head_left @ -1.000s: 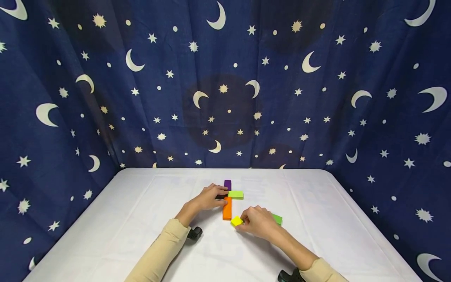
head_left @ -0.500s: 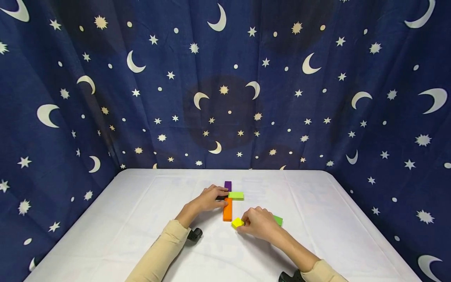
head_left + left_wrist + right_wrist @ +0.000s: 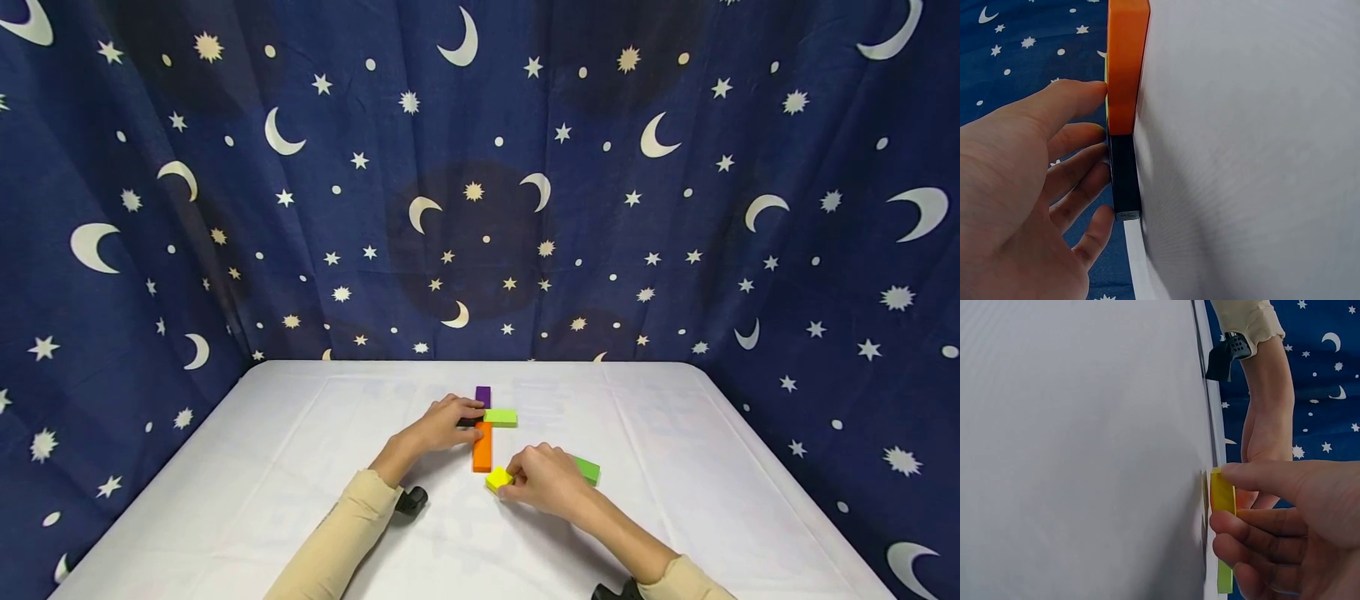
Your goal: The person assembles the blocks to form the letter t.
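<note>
My left hand [image 3: 447, 422] rests with extended fingertips on a cross of blocks. In the left wrist view its thumb touches an orange block [image 3: 1125, 69] and other fingers touch a black block [image 3: 1125, 175]. A light green block [image 3: 501, 418] and a purple block [image 3: 483, 397] join the cross at the right and the far end. Between thumb and fingers, my right hand [image 3: 551, 479] pinches a yellow block [image 3: 498, 479], just to the right of the orange block's near end and apart from it. In the right wrist view the yellow block [image 3: 1222, 492] is partly hidden by the fingers.
A green block [image 3: 587, 470] lies right of my right hand, partly hidden by it. White cloth covers the table [image 3: 300, 483]. A dark blue curtain [image 3: 480, 167] with moons and stars hangs behind it. Black wrist cameras sit under both forearms.
My right hand has shifted the yellow block slightly left and toward me. The left hand keeps its place on the blocks. The whole head view has shifted a little.
</note>
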Demonstrator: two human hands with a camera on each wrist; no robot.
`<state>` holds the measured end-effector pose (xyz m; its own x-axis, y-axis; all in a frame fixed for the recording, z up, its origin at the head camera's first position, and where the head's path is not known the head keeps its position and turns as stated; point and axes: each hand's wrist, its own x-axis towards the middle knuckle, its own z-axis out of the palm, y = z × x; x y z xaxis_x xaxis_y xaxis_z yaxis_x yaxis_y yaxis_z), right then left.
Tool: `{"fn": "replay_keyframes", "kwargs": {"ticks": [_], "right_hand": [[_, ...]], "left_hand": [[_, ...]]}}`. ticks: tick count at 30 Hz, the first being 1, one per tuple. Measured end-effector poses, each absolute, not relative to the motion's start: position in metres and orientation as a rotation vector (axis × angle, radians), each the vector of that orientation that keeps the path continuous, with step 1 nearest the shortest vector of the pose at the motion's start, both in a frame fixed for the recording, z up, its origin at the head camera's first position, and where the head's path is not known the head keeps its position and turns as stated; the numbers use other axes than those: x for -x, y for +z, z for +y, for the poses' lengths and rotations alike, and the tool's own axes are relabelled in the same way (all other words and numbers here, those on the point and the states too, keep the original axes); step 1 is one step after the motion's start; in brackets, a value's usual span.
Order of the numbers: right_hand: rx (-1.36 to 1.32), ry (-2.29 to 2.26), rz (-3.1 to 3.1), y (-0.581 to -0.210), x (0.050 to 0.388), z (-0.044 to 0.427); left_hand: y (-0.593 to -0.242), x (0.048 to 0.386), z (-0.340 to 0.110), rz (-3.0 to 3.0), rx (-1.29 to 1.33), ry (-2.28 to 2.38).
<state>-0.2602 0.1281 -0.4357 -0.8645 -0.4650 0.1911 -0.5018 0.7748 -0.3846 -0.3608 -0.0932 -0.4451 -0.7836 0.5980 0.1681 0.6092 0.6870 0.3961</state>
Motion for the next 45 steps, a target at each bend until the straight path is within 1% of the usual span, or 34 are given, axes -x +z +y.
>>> {"fn": "replay_keyframes", "kwargs": {"ticks": [10,18,45], "right_hand": [[-0.823,0.651,-2.883,-0.432,0.257,0.12],[-0.834,0.67,-2.917,-0.433,0.256,0.113],[-0.797,0.621,-2.897,-0.437,0.26,0.114]], "left_hand": [[-0.443,0.359,-0.094,-2.868,1.03,-0.716],[-0.448,0.362,-0.095,-2.872,1.024,-0.689],[-0.448,0.364,-0.094,-2.851,1.033,-0.684]]}}
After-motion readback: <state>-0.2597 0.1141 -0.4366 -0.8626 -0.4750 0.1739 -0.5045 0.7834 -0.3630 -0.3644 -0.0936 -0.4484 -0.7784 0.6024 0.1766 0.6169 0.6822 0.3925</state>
